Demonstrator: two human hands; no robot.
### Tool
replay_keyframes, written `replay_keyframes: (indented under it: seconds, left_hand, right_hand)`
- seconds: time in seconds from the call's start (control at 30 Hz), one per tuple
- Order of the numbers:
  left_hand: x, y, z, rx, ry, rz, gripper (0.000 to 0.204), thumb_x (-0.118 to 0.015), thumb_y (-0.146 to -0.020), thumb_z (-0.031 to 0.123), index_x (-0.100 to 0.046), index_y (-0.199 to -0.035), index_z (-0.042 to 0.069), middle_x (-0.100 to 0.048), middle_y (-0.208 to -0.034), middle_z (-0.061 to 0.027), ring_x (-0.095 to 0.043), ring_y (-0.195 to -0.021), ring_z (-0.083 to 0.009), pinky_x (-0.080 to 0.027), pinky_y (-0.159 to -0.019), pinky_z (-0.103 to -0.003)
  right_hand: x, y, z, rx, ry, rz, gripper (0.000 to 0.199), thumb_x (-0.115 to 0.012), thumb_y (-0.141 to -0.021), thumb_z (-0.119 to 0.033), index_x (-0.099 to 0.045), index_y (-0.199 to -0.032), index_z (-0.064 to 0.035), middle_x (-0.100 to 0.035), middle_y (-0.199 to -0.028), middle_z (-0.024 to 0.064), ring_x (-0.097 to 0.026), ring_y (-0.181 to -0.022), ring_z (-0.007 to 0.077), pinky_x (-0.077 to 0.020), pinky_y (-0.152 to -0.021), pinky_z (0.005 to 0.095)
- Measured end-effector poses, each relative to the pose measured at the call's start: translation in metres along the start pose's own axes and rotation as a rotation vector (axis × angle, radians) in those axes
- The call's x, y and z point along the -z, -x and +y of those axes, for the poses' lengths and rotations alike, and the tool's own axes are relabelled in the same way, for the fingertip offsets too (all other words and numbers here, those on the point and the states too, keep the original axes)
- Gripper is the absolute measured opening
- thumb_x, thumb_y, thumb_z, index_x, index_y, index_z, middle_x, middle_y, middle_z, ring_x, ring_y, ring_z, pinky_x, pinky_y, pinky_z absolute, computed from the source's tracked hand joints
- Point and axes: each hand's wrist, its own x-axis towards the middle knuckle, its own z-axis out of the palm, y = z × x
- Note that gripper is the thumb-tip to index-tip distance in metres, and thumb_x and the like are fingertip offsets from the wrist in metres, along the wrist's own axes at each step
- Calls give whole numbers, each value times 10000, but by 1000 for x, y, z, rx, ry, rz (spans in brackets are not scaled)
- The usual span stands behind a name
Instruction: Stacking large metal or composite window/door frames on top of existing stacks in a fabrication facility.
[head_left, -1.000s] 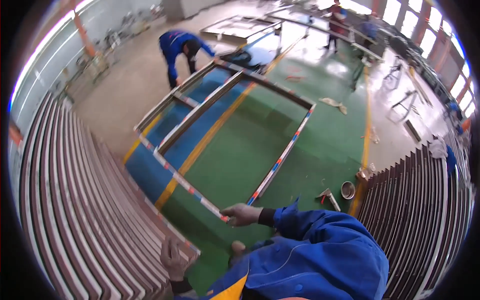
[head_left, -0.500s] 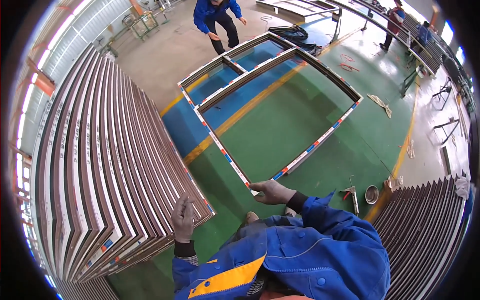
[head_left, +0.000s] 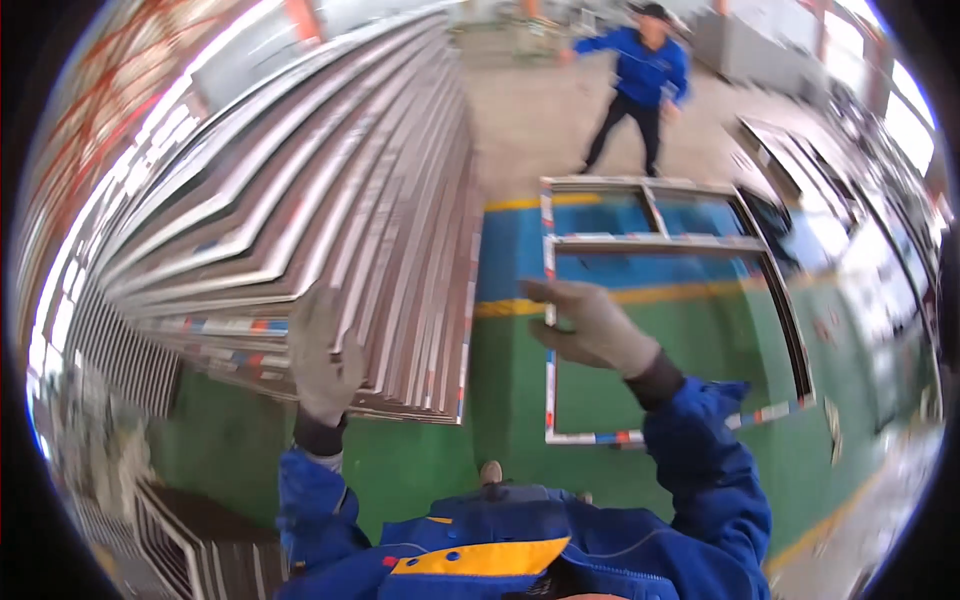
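Metal window frame (head_left: 668, 310) stands right of centre over the green floor, right hand (head_left: 590, 325) on its near-left upright, fingers curled round the bar; left hand (head_left: 325, 355) lies flat, fingers together, against the stacked frames (head_left: 330, 220) at left. Best to keep the grip firm and the frame upright, clear of the stack. No containers visible; a co-worker (head_left: 640, 85) stands far behind the frame.

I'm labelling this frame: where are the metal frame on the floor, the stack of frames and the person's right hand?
metal frame (head_left: 548, 385): head view, its left rail.
stack of frames (head_left: 330, 210): head view, middle of the leaning rails.
right hand (head_left: 590, 325): head view, back of the glove.
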Motion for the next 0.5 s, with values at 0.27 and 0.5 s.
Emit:
replay_keyframes:
  seconds: [0.27,0.5]
  left_hand:
    - [44,-41,-120,-222,-230,310,540,-663,-862,140,-550,-1374,12,-582,-1372,-169,-498,-1350,-356,-316,-1162,-531]
    - [11,-81,-154,-412,-252,371,331,-665,-809,172,-723,-1118,72,-699,-1105,-73,-616,-1149,-249,-424,-1072,-475]
  right_hand:
    - [-33,-278,-143,592,111,230,537,-746,-889,-182,-574,-1356,20,-672,-1248,223,-658,-1175,341,-512,-992,389]
    - [-112,-420,-276,423,679,-171,429,-559,-931,-371,-731,-1081,-7,-739,-1014,184,-723,-955,349,-567,-844,444]
